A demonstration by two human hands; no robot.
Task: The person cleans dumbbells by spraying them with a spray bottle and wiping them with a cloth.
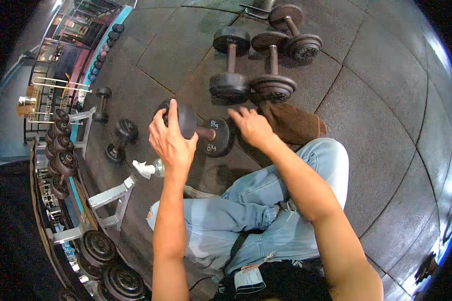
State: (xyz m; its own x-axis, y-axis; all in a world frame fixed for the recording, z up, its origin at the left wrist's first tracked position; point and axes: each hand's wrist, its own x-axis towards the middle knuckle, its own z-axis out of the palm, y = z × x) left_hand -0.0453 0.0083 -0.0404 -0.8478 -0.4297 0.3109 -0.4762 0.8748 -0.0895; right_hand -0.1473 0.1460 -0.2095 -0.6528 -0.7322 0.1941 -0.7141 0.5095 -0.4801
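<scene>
My left hand (173, 138) is wrapped around one rounded black head of a dumbbell (221, 138), whose other head reads 8Kg in white. The dumbbell's handle is brownish and bare, and it lies in front of my crossed legs. Just past the marked head hovers my right hand (253, 128), slightly blurred, with its fingers apart and nothing visible in them. Beside that hand a brown cloth (296, 123) lies crumpled near my knee; whether the hand touches it I cannot tell. A clear spray bottle (158, 168) with a white nozzle is left of my left wrist.
Several dumbbells, one of them upright (231, 65), stand ahead on the dark rubber floor (181, 45). Two smaller ones (123, 138) are at the left. Along the left side runs a metal rack (113, 193) with dumbbells and weight plates (123, 281).
</scene>
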